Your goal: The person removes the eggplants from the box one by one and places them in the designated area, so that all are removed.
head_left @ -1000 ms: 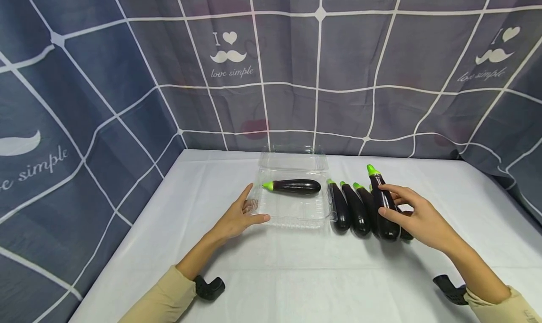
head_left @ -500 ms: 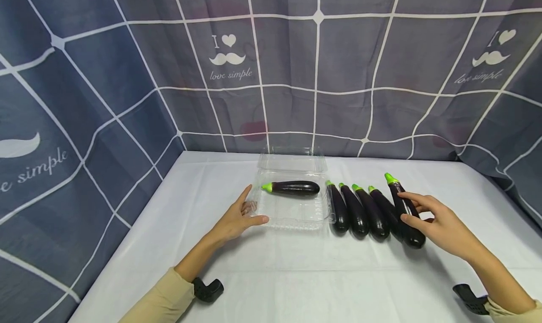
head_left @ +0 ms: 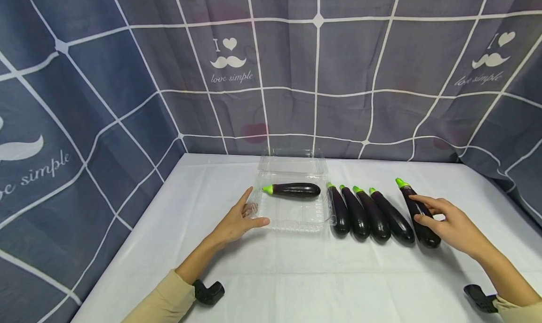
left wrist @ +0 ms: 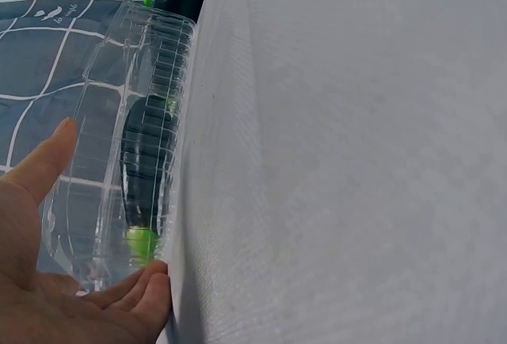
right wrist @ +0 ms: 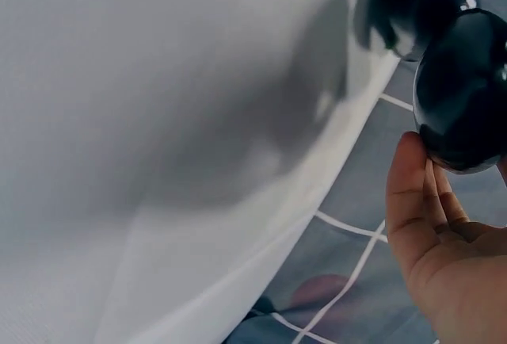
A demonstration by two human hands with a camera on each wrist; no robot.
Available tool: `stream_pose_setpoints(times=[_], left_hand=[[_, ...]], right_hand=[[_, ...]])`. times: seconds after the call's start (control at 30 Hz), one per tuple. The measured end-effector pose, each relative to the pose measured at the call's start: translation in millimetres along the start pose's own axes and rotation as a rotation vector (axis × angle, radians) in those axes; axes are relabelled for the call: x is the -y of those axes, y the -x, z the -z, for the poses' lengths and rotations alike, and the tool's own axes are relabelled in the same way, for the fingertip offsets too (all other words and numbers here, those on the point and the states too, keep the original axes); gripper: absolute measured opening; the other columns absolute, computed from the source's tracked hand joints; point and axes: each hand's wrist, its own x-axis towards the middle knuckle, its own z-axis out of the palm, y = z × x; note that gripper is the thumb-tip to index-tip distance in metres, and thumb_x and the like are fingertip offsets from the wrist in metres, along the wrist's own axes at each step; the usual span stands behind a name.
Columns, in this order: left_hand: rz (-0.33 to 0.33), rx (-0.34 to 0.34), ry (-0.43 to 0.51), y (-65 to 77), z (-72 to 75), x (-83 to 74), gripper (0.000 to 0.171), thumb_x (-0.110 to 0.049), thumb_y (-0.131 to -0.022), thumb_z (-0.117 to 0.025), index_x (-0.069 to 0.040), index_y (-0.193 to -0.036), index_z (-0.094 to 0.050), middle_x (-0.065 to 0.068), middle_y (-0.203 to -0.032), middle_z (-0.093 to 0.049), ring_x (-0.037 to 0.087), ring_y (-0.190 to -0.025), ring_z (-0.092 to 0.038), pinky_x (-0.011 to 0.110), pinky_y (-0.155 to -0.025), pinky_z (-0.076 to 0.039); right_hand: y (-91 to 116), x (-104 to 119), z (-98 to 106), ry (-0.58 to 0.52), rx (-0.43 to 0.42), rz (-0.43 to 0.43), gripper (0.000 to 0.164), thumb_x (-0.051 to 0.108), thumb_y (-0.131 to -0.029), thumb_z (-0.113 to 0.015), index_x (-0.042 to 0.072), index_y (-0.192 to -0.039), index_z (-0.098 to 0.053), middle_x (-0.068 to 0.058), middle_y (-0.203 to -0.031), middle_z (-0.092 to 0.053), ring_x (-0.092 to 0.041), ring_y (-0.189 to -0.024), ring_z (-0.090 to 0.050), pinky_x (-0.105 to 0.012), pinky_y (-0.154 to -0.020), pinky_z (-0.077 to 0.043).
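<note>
In the head view my right hand (head_left: 455,226) grips a dark eggplant (head_left: 417,210) with a green stem end, fingers on one side and thumb on the other. It is at the right end of a row, low over the white table. In the right wrist view the rounded end of this eggplant (right wrist: 463,90) shows between thumb and fingers. My left hand (head_left: 233,226) touches the left side of a clear plastic clamshell box (head_left: 292,214), thumb and index finger spread wide. One eggplant (head_left: 296,190) lies crosswise inside, stem end left; the left wrist view shows it through the box wall (left wrist: 103,138).
Several more eggplants (head_left: 355,214) lie side by side right of the box, stem ends away from me. The box's lid (head_left: 292,164) stands open toward the back. A grey checked curtain (head_left: 288,111) hangs behind the white tablecloth (head_left: 296,276).
My right hand has carried the gripped eggplant rightward and down, from over the others to the right end of the row. The left hand has stayed at the box.
</note>
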Motion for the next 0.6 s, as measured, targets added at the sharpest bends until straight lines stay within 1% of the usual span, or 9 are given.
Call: stream_pose_setpoints(times=[0.07,0.17,0.23,0.3,0.37,0.4,0.43,0.5,0.6], left_hand=[[0.002,-0.004,0.0,-0.2,-0.2,0.3,0.108,-0.035,-0.082,-0.082,-0.022,-0.16,-0.009,0.027,-0.156,-0.026,0.036,-0.145,-0.025,0.054,-0.109,-0.032],[0.002,-0.003,0.005,-0.7,-0.4,0.4,0.107,-0.034,-0.082,-0.082,-0.022,-0.16,-0.009,0.027,-0.156,-0.026,0.036,-0.145,-0.025,0.054,-0.109,-0.032],[0.005,0.0,0.007,-0.9,-0.4,0.0,0.107,-0.034,-0.082,-0.082,-0.023,-0.16,-0.009,0.027,-0.156,-0.025,0.036,-0.145,-0.025,0.053,-0.11,-0.031],[0.008,0.001,0.007,-0.9,-0.4,-0.7,0.107,-0.035,-0.082,-0.082,-0.024,-0.16,-0.01,0.026,-0.156,-0.025,0.036,-0.145,-0.024,0.053,-0.111,-0.03],[0.011,0.0,0.004,-0.6,-0.3,-1.4,0.107,-0.035,-0.082,-0.082,-0.024,-0.16,-0.01,0.026,-0.156,-0.025,0.036,-0.145,-0.024,0.053,-0.111,-0.029],[0.013,-0.002,0.002,-0.5,-0.3,-1.8,0.107,-0.036,-0.082,-0.082,-0.024,-0.16,-0.01,0.026,-0.156,-0.026,0.036,-0.145,-0.024,0.053,-0.111,-0.029],[0.012,-0.002,0.002,-0.3,-0.2,-2.1,0.108,-0.035,-0.082,-0.082,-0.023,-0.16,-0.01,0.026,-0.156,-0.026,0.036,-0.145,-0.024,0.053,-0.111,-0.029],[0.014,-0.004,-0.001,-0.1,-0.1,-2.4,0.107,-0.035,-0.082,-0.082,-0.023,-0.16,-0.01,0.026,-0.156,-0.027,0.036,-0.145,-0.025,0.054,-0.111,-0.029],[0.015,-0.002,0.001,0.4,0.1,-2.3,0.107,-0.035,-0.082,-0.082,-0.024,-0.16,-0.01,0.026,-0.156,-0.026,0.036,-0.145,-0.024,0.054,-0.111,-0.029]], right_hand=[[-1.1,-3.0,-0.9,-0.005,0.009,-0.003,0.051,0.021,-0.096,-0.066,-0.001,-0.14,-0.052,-0.028,-0.121,-0.054,-0.051,-0.106,-0.054,-0.062,-0.077,-0.041],[-1.8,-7.4,-1.7,0.003,0.013,-0.017,0.054,0.022,-0.096,-0.065,-0.002,-0.142,-0.049,-0.031,-0.123,-0.051,-0.05,-0.105,-0.055,-0.062,-0.076,-0.041],[-2.2,-10.4,-1.5,0.007,0.013,-0.021,0.055,0.021,-0.096,-0.065,-0.001,-0.143,-0.048,-0.031,-0.123,-0.051,-0.037,-0.102,-0.059,-0.058,-0.075,-0.042],[-2.5,-13.5,-1.5,0.007,0.007,-0.012,0.054,0.018,-0.096,-0.066,-0.001,-0.143,-0.048,-0.03,-0.121,-0.052,-0.017,-0.098,-0.059,-0.051,-0.073,-0.045],[-3.2,-16.4,-2.0,0.006,0.002,0.003,0.053,0.014,-0.094,-0.067,-0.001,-0.142,-0.049,-0.026,-0.117,-0.057,0.0,-0.092,-0.054,-0.041,-0.071,-0.046],[-3.7,-17.7,-2.3,0.007,0.003,0.009,0.053,0.013,-0.094,-0.067,-0.001,-0.142,-0.05,-0.024,-0.114,-0.059,0.006,-0.089,-0.051,-0.035,-0.07,-0.046],[-3.9,-18.9,-2.8,0.005,0.004,0.016,0.052,0.012,-0.093,-0.067,-0.002,-0.141,-0.05,-0.022,-0.111,-0.062,0.01,-0.088,-0.049,-0.03,-0.069,-0.045],[-4.2,-21.2,-4.3,0.001,0.003,0.026,0.052,0.01,-0.092,-0.068,-0.004,-0.139,-0.052,-0.018,-0.105,-0.064,0.011,-0.086,-0.049,-0.022,-0.066,-0.043],[-3.9,-23.5,-6.5,-0.007,0.001,0.03,0.051,0.01,-0.091,-0.07,-0.005,-0.137,-0.053,-0.014,-0.102,-0.065,0.009,-0.084,-0.051,-0.019,-0.065,-0.041]])
